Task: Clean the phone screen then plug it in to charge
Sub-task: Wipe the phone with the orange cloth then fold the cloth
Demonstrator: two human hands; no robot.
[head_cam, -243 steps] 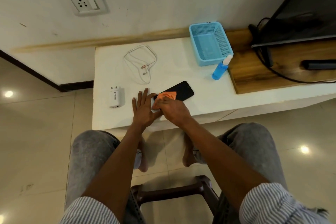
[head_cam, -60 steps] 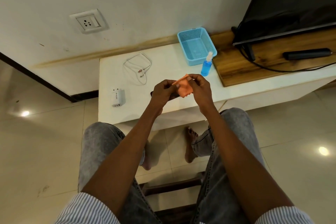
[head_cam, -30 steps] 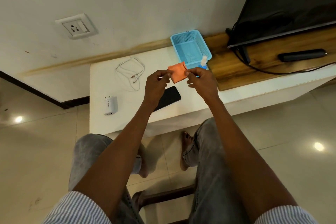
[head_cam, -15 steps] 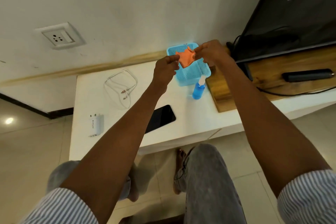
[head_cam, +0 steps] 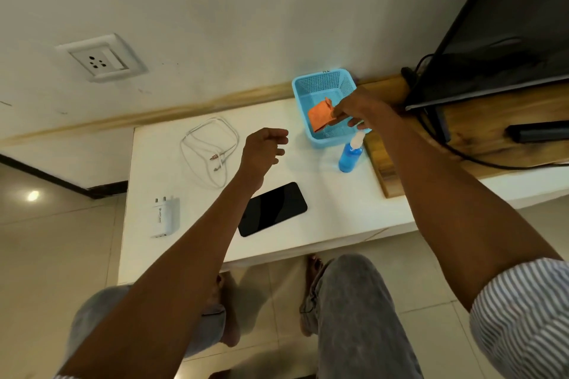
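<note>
The black phone (head_cam: 274,208) lies screen up on the white table (head_cam: 338,215), partly under my left forearm. My right hand (head_cam: 360,109) pinches a folded orange cloth (head_cam: 320,115) inside the blue basket (head_cam: 303,89). My left hand (head_cam: 264,148) hovers above the table with loosely curled fingers, holding nothing. A coiled white cable (head_cam: 209,154) lies left of it. The white charger plug (head_cam: 163,217) lies near the table's left edge. A wall socket (head_cam: 100,58) sits on the wall above.
A blue spray bottle (head_cam: 349,157) stands just in front of the basket. A wooden board (head_cam: 480,132) at right carries a black TV (head_cam: 508,40), its cables and a dark remote (head_cam: 538,131). My knees and a tiled floor lie below.
My left hand let go of the orange cloth and drew back to the left. My right hand lowered the cloth into the blue basket.
</note>
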